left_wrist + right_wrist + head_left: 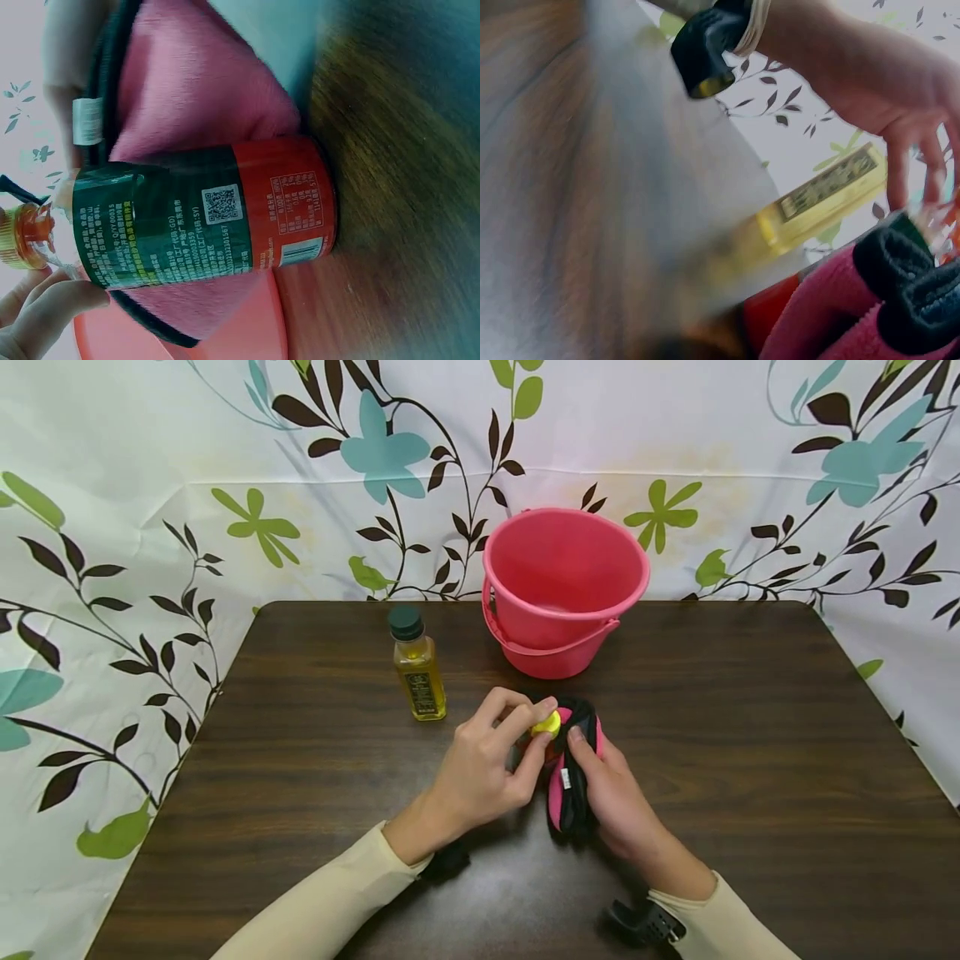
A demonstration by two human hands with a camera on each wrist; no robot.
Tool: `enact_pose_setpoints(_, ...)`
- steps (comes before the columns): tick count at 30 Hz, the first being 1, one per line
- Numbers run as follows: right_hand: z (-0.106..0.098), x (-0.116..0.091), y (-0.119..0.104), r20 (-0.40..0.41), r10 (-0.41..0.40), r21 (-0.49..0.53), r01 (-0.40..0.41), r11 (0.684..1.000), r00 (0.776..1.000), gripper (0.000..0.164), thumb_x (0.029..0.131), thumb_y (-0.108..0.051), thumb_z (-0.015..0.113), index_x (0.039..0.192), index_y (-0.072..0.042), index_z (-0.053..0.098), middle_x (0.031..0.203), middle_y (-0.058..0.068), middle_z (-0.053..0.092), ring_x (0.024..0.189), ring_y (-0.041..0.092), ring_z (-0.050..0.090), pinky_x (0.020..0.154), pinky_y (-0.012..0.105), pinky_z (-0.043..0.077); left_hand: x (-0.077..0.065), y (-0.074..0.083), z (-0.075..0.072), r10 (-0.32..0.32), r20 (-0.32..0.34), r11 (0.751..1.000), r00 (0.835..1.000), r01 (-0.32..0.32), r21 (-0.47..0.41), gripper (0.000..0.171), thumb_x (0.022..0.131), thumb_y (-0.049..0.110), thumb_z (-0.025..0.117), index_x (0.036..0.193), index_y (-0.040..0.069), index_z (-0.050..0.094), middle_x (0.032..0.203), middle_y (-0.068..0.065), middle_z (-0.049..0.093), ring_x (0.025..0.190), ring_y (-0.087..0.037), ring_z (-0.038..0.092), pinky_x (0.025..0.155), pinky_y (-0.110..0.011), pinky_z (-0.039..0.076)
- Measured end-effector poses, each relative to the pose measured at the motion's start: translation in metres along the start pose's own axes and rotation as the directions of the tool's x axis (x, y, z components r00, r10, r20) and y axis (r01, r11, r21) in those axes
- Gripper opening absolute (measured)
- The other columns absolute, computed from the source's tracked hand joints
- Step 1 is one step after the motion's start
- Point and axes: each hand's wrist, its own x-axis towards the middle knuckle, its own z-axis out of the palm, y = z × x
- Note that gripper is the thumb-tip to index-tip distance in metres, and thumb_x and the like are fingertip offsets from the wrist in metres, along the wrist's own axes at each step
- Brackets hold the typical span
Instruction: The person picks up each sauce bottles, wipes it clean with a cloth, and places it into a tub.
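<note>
Yellow cap (547, 724) pinched by L hand (486, 762), arm angled from near left; btl (161, 221) mid-table, near side of bucket (551, 633). R hand (613, 789), from near right, grips pink-black cloth (573, 802) beside btl.

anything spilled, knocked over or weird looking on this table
Nothing stands out. The green-capped bottle and pink bucket stand upright, the visible tabletop shows no spill, and the red-and-green bottle, its yellow cap pinched by the left hand, shows no obvious damage. The pink-and-black cloth is bunched in the right hand's grip.
</note>
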Motion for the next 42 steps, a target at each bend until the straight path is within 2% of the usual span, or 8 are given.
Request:
enact_pose_setpoints(4, 0.003, -0.006, -0.011, 0.001, -0.024, 0.019, 0.024, 1.000, 1.000, 0.047, 0.114, -0.045, 0.039, 0.141, -0.008, 0.046, 0.095, 0.004, 0.062, 0.074, 0.013, 0.062, 0.062, 0.029, 0.056, 0.000, 0.000, 0.001, 0.002, -0.003, 1.000, 1.000, -0.002, 0.000, 0.040, 0.092, 0.009, 0.075, 0.132, 0.006, 0.071, 0.108, -0.011, 0.061, 0.081, -0.018, 0.066, 0.068, -0.021, 0.058)
enact_pose_setpoints(9, 0.007, -0.015, -0.024, -0.036, -0.064, 0.019, 0.065, 0.998, 0.997, 0.043, 0.114, -0.043, 0.041, 0.138, -0.008, 0.047, 0.098, 0.006, 0.062, 0.076, 0.014, 0.064, 0.064, 0.029, 0.058, 0.001, 0.000, 0.001, 0.000, -0.006, 1.000, 1.000, 0.000, -0.009, 0.034, 0.092, 0.009, 0.075, 0.126, 0.006, 0.073, 0.109, -0.011, 0.062, 0.084, -0.018, 0.068, 0.072, -0.023, 0.061)
enact_pose_setpoints(16, 0.011, -0.025, -0.038, -0.057, -0.125, 0.034, 0.127, 0.991, 0.990, 0.041, 0.113, -0.042, 0.044, 0.132, -0.007, 0.049, 0.093, 0.002, 0.062, 0.074, 0.012, 0.065, 0.063, 0.028, 0.059, 0.001, 0.000, 0.002, 0.006, -0.009, 1.000, 1.000, -0.007, -0.014, 0.036, 0.093, 0.009, 0.075, 0.128, 0.007, 0.073, 0.109, -0.011, 0.062, 0.082, -0.014, 0.065, 0.070, -0.020, 0.059)
enact_pose_setpoints(24, 0.011, -0.035, -0.053, -0.065, -0.221, 0.057, 0.224, 0.973, 0.973, 0.033, 0.114, -0.038, 0.044, 0.125, -0.008, 0.052, 0.090, -0.001, 0.061, 0.073, 0.010, 0.064, 0.065, 0.027, 0.060, 0.000, -0.001, 0.001, 0.016, -0.007, 1.000, 1.000, -0.016, -0.003, 0.040, 0.092, 0.010, 0.076, 0.132, 0.007, 0.072, 0.108, -0.011, 0.063, 0.085, -0.015, 0.067, 0.074, -0.022, 0.062)
enact_pose_setpoints(28, 0.011, -0.040, -0.059, -0.082, -0.289, 0.092, 0.296, 0.951, 0.954, 0.033, 0.114, -0.036, 0.046, 0.121, -0.006, 0.057, 0.090, -0.001, 0.064, 0.076, 0.011, 0.067, 0.066, 0.030, 0.061, 0.000, -0.002, 0.000, 0.012, 0.001, 1.000, 1.000, -0.012, -0.014, 0.039, 0.092, 0.009, 0.076, 0.131, 0.007, 0.072, 0.108, -0.011, 0.063, 0.085, -0.017, 0.068, 0.075, -0.023, 0.062)
enact_pose_setpoints(33, 0.006, -0.041, -0.058, -0.106, -0.349, 0.082, 0.358, 0.930, 0.931, 0.030, 0.114, -0.033, 0.045, 0.114, -0.006, 0.060, 0.088, 0.000, 0.066, 0.075, 0.011, 0.068, 0.065, 0.031, 0.062, 0.001, -0.002, -0.001, 0.018, 0.003, 1.000, 1.000, -0.018, -0.025, 0.036, 0.092, 0.009, 0.075, 0.128, 0.007, 0.073, 0.108, -0.011, 0.064, 0.083, -0.018, 0.068, 0.073, -0.022, 0.061)
enact_pose_setpoints(38, 0.001, -0.039, -0.047, -0.141, -0.329, 0.028, 0.336, 0.941, 0.934, 0.027, 0.114, -0.032, 0.045, 0.111, -0.012, 0.062, 0.085, -0.003, 0.065, 0.074, 0.009, 0.067, 0.065, 0.028, 0.061, 0.003, -0.003, 0.000, 0.053, -0.004, 0.999, 0.999, -0.053, -0.006, 0.033, 0.090, 0.009, 0.075, 0.122, 0.005, 0.073, 0.111, -0.010, 0.073, 0.092, -0.018, 0.070, 0.078, -0.025, 0.062)
enact_pose_setpoints(42, -0.003, -0.038, -0.039, -0.140, -0.326, 0.030, 0.333, 0.942, 0.935, 0.028, 0.114, -0.032, 0.044, 0.111, -0.012, 0.064, 0.086, -0.004, 0.066, 0.074, 0.008, 0.067, 0.065, 0.027, 0.060, 0.003, -0.002, 0.000, 0.063, 0.005, 0.998, 0.998, -0.063, 0.003, 0.031, 0.089, 0.009, 0.076, 0.119, 0.004, 0.073, 0.115, -0.009, 0.078, 0.094, -0.019, 0.070, 0.080, -0.027, 0.061)
